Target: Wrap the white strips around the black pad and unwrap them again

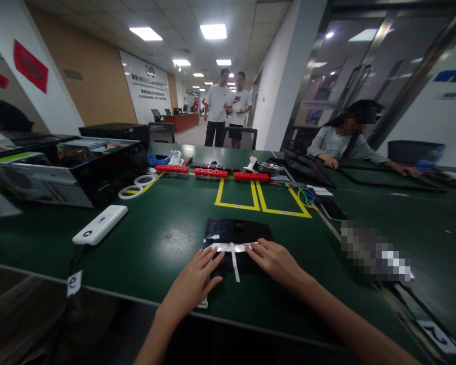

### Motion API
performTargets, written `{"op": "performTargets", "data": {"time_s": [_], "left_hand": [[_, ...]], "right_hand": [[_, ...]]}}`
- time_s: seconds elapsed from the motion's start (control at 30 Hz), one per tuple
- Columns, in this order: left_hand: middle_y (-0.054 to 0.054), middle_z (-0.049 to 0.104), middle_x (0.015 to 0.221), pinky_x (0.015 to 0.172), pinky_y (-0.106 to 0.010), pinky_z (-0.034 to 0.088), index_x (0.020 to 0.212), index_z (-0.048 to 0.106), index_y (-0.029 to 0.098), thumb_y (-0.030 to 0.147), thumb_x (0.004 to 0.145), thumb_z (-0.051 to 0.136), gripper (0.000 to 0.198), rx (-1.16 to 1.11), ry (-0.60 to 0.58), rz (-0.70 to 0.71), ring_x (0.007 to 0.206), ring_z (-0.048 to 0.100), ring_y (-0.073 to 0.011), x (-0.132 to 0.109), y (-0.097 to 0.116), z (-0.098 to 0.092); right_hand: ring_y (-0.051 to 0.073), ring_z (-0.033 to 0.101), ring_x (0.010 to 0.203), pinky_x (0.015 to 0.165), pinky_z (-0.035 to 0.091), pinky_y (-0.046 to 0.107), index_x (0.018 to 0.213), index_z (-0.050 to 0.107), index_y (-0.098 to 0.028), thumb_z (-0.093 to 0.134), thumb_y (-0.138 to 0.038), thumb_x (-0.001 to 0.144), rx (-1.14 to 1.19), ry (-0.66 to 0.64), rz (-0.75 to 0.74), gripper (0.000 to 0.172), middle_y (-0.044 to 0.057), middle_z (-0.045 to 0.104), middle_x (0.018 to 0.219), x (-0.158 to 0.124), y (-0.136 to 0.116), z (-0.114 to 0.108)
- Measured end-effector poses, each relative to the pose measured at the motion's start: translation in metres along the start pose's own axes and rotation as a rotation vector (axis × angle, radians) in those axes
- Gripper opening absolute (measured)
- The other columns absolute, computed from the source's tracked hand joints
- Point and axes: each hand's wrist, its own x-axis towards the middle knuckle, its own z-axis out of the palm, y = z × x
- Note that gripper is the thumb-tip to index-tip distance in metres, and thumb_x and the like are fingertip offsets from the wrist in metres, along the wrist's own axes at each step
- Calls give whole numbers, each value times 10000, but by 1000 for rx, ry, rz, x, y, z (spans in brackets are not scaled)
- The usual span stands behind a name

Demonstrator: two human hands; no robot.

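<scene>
A flat black panel (243, 229) lies on the green table in front of me. Across it runs a strip of whitish tape (224, 247), and a narrower strip hangs down from its middle toward me. My left hand (199, 276) rests on the panel's left side, fingers stretched out, fingertips at the left end of the tape. On the other side, my right hand (275, 261) lies with its fingertips on the tape's right end. Neither hand is wrapped round anything. A small white piece (203, 303) shows below my left hand, partly hidden.
An opened black computer case (110, 177) stands at the left, with two white tape rolls (131, 191) and a white power bank (101, 225) nearby. Red trays (211, 173) line the back. Coloured cables (307, 196) and a phone (332, 209) lie right. A co-worker (345, 134) sits beyond.
</scene>
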Motion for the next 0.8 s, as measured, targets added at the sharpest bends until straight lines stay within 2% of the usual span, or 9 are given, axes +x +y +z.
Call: {"op": "performTargets", "data": {"time_s": [0.27,0.47,0.57,0.8], "left_hand": [[-98,476,1381,1052,-475,344,1362,395,235,320,896,510,487,41,-8,-12,1284,414,-229,4,2,3],[-155,519,1325,994,-457,416,1324,451,173,383,855,561,525,153,-54,-100,1245,457,-281,14,24,-1],[-174,536,1282,944,-470,445,1334,449,194,429,811,601,593,230,-66,-121,1210,482,-321,21,36,0],[-188,500,1256,915,-530,422,1316,483,234,526,731,638,672,300,5,-163,1184,460,-380,24,48,13]], "right_hand": [[218,584,841,626,502,313,1087,605,-102,462,-41,831,4,-60,-22,299,110,655,950,-3,-4,0],[204,577,807,606,498,303,1057,610,-108,477,-78,846,33,-124,-28,252,107,647,934,-2,-6,-1],[208,572,813,604,502,307,1074,608,-114,469,-91,853,59,-149,-21,262,103,643,938,-2,-6,1],[196,550,868,624,497,280,1148,589,-158,416,-74,853,236,-240,64,351,107,629,1008,-3,-1,-2]]}}
